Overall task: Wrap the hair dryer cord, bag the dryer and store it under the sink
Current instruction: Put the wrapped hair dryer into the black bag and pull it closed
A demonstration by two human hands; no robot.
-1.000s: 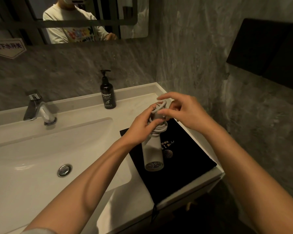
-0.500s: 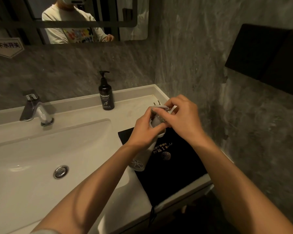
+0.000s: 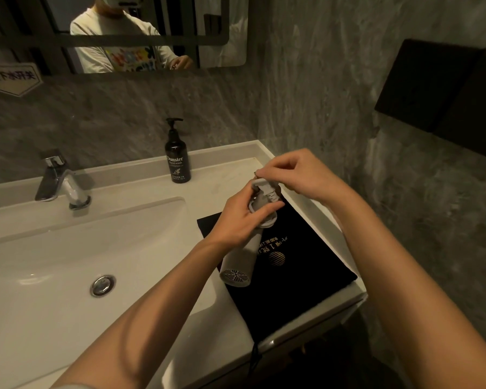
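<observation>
White hair dryer [image 3: 240,259] held in the air just above the black bag [image 3: 298,279], barrel tilted down-left, grille end toward the camera. Cord [image 3: 264,202] coiled round the handle, up top betw. both hands. Left hand [image 3: 243,219] wrapped tight round the handle & cord coils. Right hand [image 3: 298,171] closed at the top, thumb & forefinger pinching the cord end or plug; can't tell which, too small and partly hidden. Bag lies flat on the counter [image 3: 222,178] right of the sink basin [image 3: 68,262], gold print facing up, drawstring hanging over the front edge. Dark pump bottle of hand wash [image 3: 178,158] upright at the back of the counter, well apart from the dryer. Chrome faucet [image 3: 61,181] behind the basin, left. Mirror [image 3: 124,32] above, w/ person's light shirt reflected.
</observation>
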